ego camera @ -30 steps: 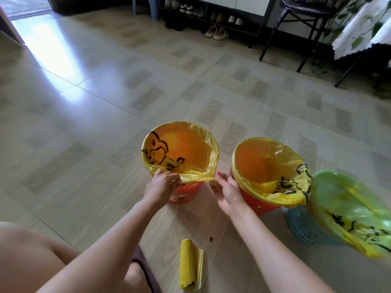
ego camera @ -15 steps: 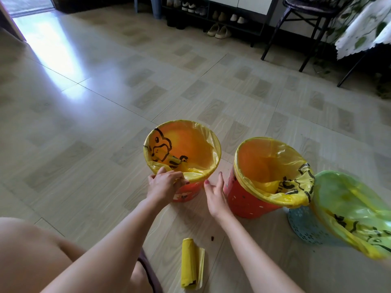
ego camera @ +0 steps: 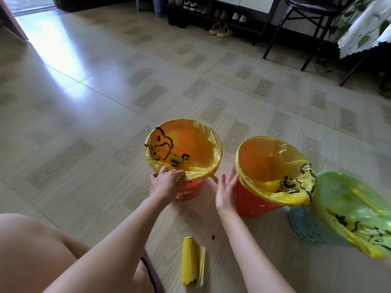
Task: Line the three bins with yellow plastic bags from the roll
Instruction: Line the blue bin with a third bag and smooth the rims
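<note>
Three bins stand on the floor in a row, each with a yellow bag over its rim. My left hand (ego camera: 167, 182) pinches the bag edge at the near rim of the left red bin (ego camera: 190, 190). My right hand (ego camera: 226, 190) is flat with straight fingers between the two red bins, beside the wall of the middle red bin (ego camera: 254, 204). At the right sits the blue perforated bin (ego camera: 306, 227), its bag (ego camera: 349, 208) hanging loosely outward. The yellow bag roll (ego camera: 190, 261) lies on the floor near my knee.
Tiled floor (ego camera: 95, 102) stretches to the left and ahead. A shoe rack (ego camera: 211, 15) with slippers, a black chair (ego camera: 300, 24) and a table with a leaf-print cloth (ego camera: 364, 28) stand at the back right. My knee (ego camera: 31, 250) fills the bottom left.
My right hand let go of the left bin's bag edge and opened, drifting toward the middle bin. My left hand stays on the left bin's rim.
</note>
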